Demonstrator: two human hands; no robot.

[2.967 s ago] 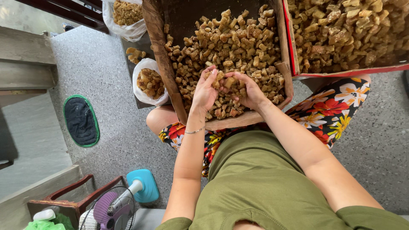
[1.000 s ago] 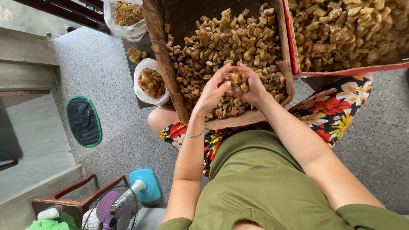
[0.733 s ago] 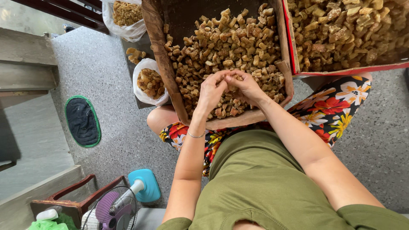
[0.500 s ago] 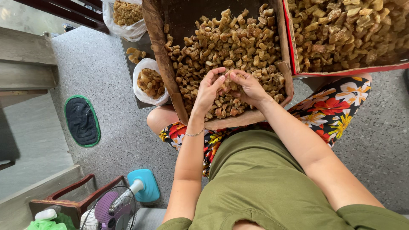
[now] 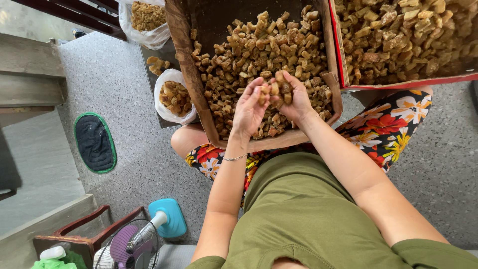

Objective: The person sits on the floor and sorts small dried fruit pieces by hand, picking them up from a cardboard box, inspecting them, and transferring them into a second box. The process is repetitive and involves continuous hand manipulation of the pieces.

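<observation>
A brown cardboard box (image 5: 185, 60) rests on my lap, filled with several golden-brown fried chunks (image 5: 249, 50). My left hand (image 5: 249, 107) and my right hand (image 5: 294, 97) are raised together just above the pile, palms facing each other. Between their fingers they hold a few of the brown chunks (image 5: 277, 88). A thin bracelet (image 5: 235, 158) circles my left wrist. I wear a green top and floral shorts.
A second box with a red rim (image 5: 398, 83), also full of chunks, sits at the right. Two white plastic bags of chunks (image 5: 172, 97) (image 5: 144, 20) lie on a metal tray at the left. On the speckled floor are a dark mat (image 5: 94, 143), a small fan (image 5: 134, 244) and a wooden chair (image 5: 74, 239).
Both hands have stayed over the near part of the box, working chunks between the fingers; they have lifted slightly and now cup a few pieces together.
</observation>
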